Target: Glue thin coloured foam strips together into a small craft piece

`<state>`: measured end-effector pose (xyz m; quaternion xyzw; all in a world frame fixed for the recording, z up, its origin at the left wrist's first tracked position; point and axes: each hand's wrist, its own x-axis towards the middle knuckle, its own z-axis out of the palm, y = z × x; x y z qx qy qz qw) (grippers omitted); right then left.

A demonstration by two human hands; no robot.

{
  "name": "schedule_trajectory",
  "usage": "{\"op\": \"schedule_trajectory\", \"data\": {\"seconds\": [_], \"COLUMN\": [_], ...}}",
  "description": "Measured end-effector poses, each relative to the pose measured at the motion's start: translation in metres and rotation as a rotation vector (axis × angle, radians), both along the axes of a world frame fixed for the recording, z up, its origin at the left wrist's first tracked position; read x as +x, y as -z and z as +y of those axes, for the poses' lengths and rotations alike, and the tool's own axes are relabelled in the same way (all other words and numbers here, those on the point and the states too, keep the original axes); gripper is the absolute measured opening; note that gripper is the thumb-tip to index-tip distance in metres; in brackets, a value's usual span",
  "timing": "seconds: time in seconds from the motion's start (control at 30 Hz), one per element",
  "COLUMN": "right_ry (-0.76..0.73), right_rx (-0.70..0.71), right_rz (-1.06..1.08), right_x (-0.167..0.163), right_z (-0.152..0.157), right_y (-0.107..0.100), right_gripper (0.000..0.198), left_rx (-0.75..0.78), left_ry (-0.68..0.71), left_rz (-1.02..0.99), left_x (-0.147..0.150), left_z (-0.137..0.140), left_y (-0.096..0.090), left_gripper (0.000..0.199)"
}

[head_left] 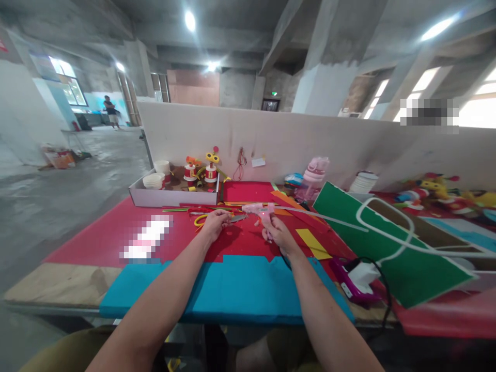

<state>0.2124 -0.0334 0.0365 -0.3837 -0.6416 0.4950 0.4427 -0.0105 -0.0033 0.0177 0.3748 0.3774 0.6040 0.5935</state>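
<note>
My right hand [279, 236] is wrapped round the handle of a pink hot glue gun [253, 208], whose nozzle points left toward my other hand. A long whitish glue stick [310, 212] trails out of its back to the right. My left hand [215, 225] is closed in a pinch just left of the nozzle; whatever lies between its fingertips is too small to make out. Scissors with yellow handles [199, 222] lie on the red table covering [182, 243], partly hidden behind that hand. Both forearms reach over a blue sheet [240, 289] along the table's front edge.
A shallow box [174, 198] with paper cups and a red-and-yellow cup figure [211, 173] stands back left. A yellow paper strip [313, 244], purple power strip [354, 289] and slanted green board [387, 248] lie right. Behind are a pink bottle [313, 178] and a white partition [279, 137].
</note>
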Motion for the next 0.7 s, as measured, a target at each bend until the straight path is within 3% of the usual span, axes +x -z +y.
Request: {"op": "schedule_trajectory", "data": {"seconds": [0.43, 0.7], "right_ry": [0.003, -0.005], "right_rx": [0.046, 0.021], "right_rz": [-0.061, -0.097], "right_x": [0.0006, -0.0011], "right_z": [0.0046, 0.0009], "right_y": [0.0093, 0.0034], "right_gripper": [0.039, 0.039], "left_rx": [0.015, 0.033], "left_ry": [0.006, 0.007], "left_rz": [0.005, 0.015], "left_x": [0.0005, 0.0031], "left_z": [0.0017, -0.0005], "left_y": [0.002, 0.0003], "left_gripper": [0.021, 0.019]}}
